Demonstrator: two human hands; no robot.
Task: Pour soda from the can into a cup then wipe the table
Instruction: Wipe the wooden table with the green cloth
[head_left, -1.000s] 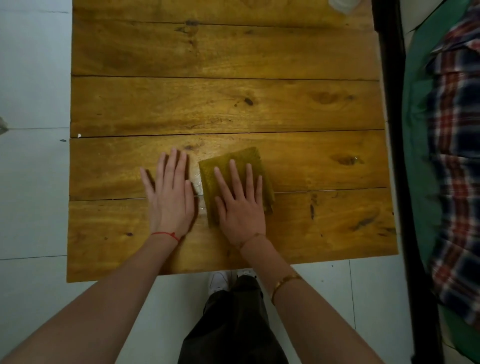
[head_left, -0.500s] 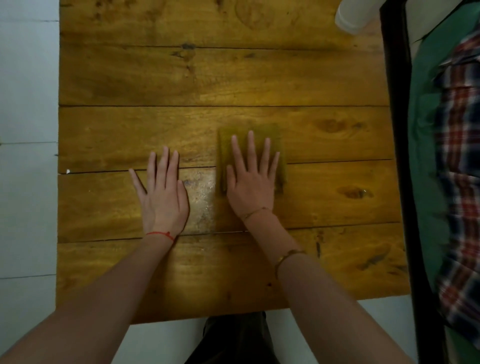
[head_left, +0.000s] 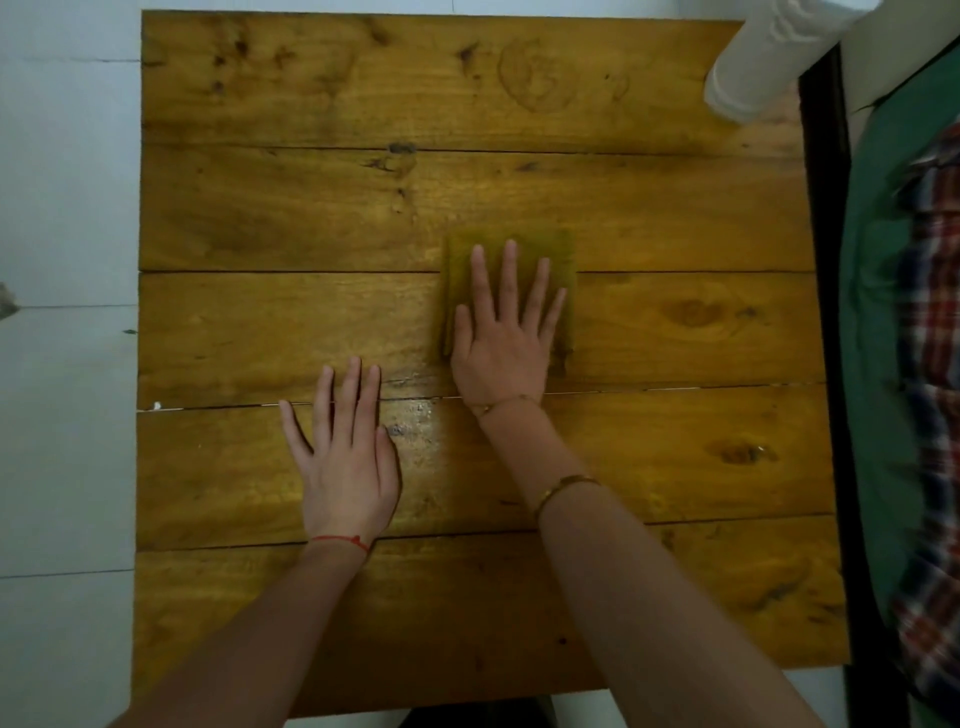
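A folded olive-green cloth (head_left: 511, 245) lies on the wooden plank table (head_left: 311, 208), a little right of its middle. My right hand (head_left: 501, 338) presses flat on the cloth with fingers spread, covering most of it. My left hand (head_left: 348, 457) rests flat on the bare wood to the left and nearer to me, holding nothing. A damp sheen (head_left: 431, 415) shows on the wood between the two hands. A white cup (head_left: 753, 67) stands at the table's far right corner, partly cut off by the frame. No can is in view.
A dark frame (head_left: 826, 312) runs along the table's right edge, with green fabric (head_left: 872, 364) and a plaid cloth (head_left: 935, 415) beyond it. Pale floor tiles (head_left: 62, 415) lie to the left of the table.
My right hand has pushed the cloth away from me across the planks, towards the table's middle. My left hand stays flat on the wood. The view has tilted forward, showing more of the far table and the cup.
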